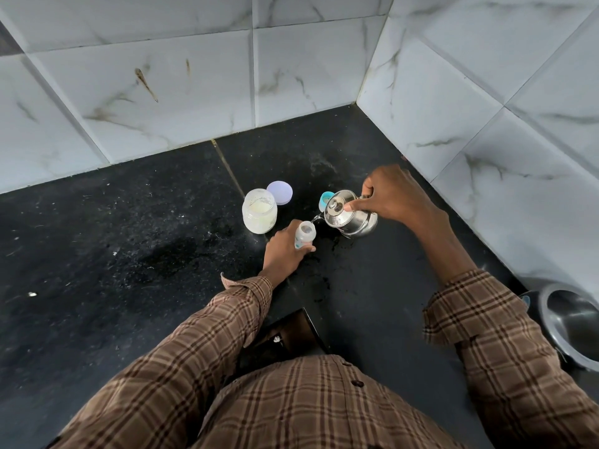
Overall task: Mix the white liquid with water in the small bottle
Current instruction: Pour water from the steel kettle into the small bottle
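While the small bottle [305, 235] is gripped upright on the black counter [129, 241] by the left hand [285, 252], a steel kettle [348, 217] is tilted over its mouth, the handle clasped by the right hand [393, 196]. Just left stands the open jar of white liquid [259, 211].

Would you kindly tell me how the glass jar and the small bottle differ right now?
The glass jar is wider and stands free on the counter; the small bottle is slimmer and gripped by the left hand. The jar holds white liquid; the bottle is taking water from the steel kettle tilted by the right hand. Both are uncapped and upright.
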